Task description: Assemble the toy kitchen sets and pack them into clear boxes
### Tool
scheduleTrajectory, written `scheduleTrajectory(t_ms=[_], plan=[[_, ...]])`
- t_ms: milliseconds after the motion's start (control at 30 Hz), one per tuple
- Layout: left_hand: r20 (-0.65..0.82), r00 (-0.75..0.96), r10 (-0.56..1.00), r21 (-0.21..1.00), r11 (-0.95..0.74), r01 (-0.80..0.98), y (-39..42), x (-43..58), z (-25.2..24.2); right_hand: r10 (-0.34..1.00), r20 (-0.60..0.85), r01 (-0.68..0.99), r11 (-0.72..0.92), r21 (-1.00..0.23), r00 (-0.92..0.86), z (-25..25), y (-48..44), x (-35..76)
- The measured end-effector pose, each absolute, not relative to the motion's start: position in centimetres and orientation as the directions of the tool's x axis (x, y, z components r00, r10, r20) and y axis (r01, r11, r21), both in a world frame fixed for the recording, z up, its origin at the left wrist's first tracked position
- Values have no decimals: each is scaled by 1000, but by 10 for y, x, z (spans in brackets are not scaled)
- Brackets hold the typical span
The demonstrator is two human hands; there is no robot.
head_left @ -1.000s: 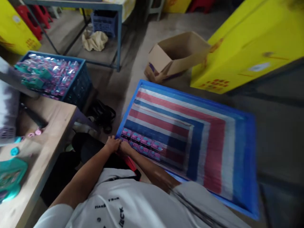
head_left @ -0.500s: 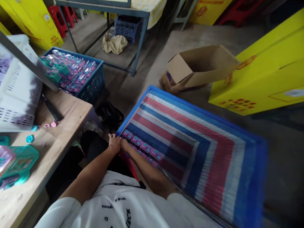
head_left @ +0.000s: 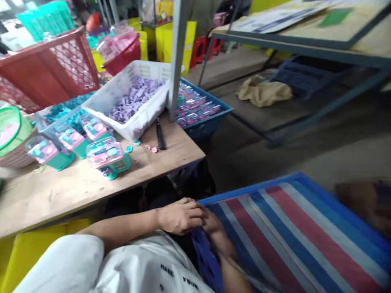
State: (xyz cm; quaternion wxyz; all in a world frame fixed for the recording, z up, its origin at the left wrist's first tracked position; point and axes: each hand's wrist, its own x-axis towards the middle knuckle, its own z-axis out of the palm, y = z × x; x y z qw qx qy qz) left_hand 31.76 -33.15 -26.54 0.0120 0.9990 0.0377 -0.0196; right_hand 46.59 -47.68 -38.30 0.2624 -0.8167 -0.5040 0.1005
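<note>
Though partly blurred, shows a bare left hand [head_left: 181, 215] with bent knuckles overlapping a bare right hand [head_left: 215, 226], both at the left corner of a large, shallow, blue-rimmed tray [head_left: 253, 187]. Cannot tell for either hand whether released, clenched or grasping something, with fingers bunched and partly hidden. Has, inside the tray, a flat sheet [head_left: 275, 228] striped in red, white and blue.

Shows to the left a pale, wood-grained desk [head_left: 55, 203], bearing a boxy teal container [head_left: 108, 156] with a clear, shiny lid over pink and blue shapes, and three similar ones just behind. Has nearby a slim black-handled tool [head_left: 160, 136] beside small, rounded pink pieces [head_left: 154, 149]. Holds farther back a heap of chunky purple pieces [head_left: 134, 99] in a slotted white plastic basket [head_left: 149, 119]. Shows past the desk's far corner a blue plastic crate [head_left: 207, 126] of glossy, clear-topped packs [head_left: 195, 106], and on the floor a crumpled beige cloth [head_left: 265, 92].
</note>
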Motion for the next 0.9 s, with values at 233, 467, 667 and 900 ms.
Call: scheduleTrajectory(t_ms=[233, 467, 667, 900], plan=[[629, 207, 750, 594, -634, 495, -219, 182, -183, 847, 201, 468, -62, -882, 493, -226, -379, 433], [398, 273, 876, 885, -445, 139, -207, 167, -211, 893, 218, 412, 41, -910, 394, -191, -277, 340], [425, 122, 897, 832, -440, 338, -166, 170, -214, 763, 418, 603, 47, -796, 492, -172, -295, 320], [605, 112, 788, 592, -540, 598, -90, 239, -181, 727, 555, 849, -73, -523, 405, -170, -265, 284]])
